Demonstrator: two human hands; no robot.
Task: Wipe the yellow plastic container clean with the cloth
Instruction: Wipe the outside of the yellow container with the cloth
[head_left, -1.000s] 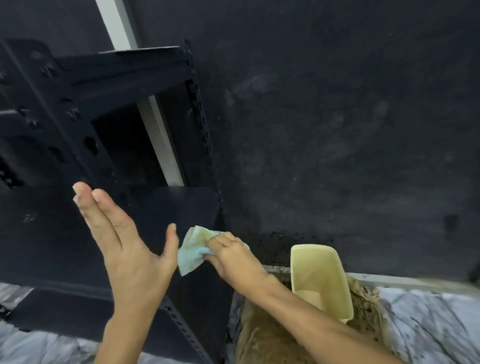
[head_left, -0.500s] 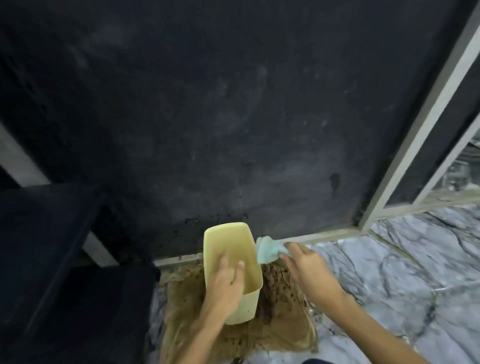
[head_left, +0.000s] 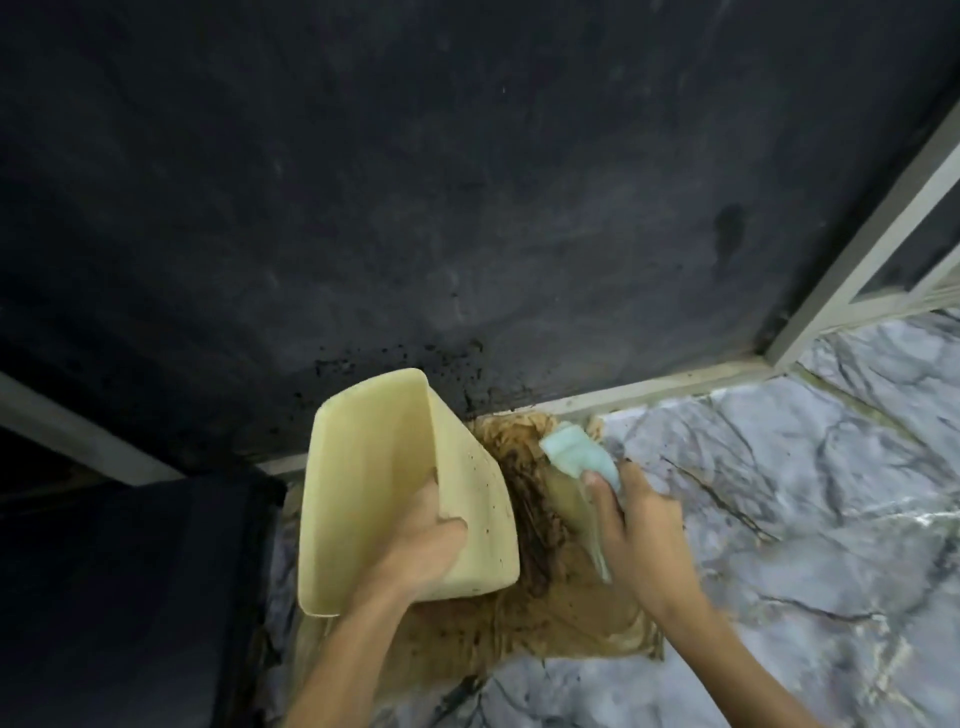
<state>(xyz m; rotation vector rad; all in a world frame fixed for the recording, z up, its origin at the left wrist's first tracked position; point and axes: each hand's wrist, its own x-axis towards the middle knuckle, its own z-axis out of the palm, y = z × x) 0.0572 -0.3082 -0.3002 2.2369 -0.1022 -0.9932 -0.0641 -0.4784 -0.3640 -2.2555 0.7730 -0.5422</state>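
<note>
There are 2 hands (head_left: 524, 535), 1 yellow container (head_left: 374, 478), 1 cloth (head_left: 582, 454) and 1 brown stained sheet (head_left: 571, 618).

In my left hand (head_left: 415, 545) I am holding a pale yellow container (head_left: 374, 467), brown-speckled; in my right hand (head_left: 644, 530), a light blue cloth (head_left: 576, 452); beneath both, a brown-stained sheet (head_left: 571, 623) is lying on grey-veined marble floor (head_left: 805, 519).

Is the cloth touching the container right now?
No, the cloth in the right hand is apart from the container.
</note>
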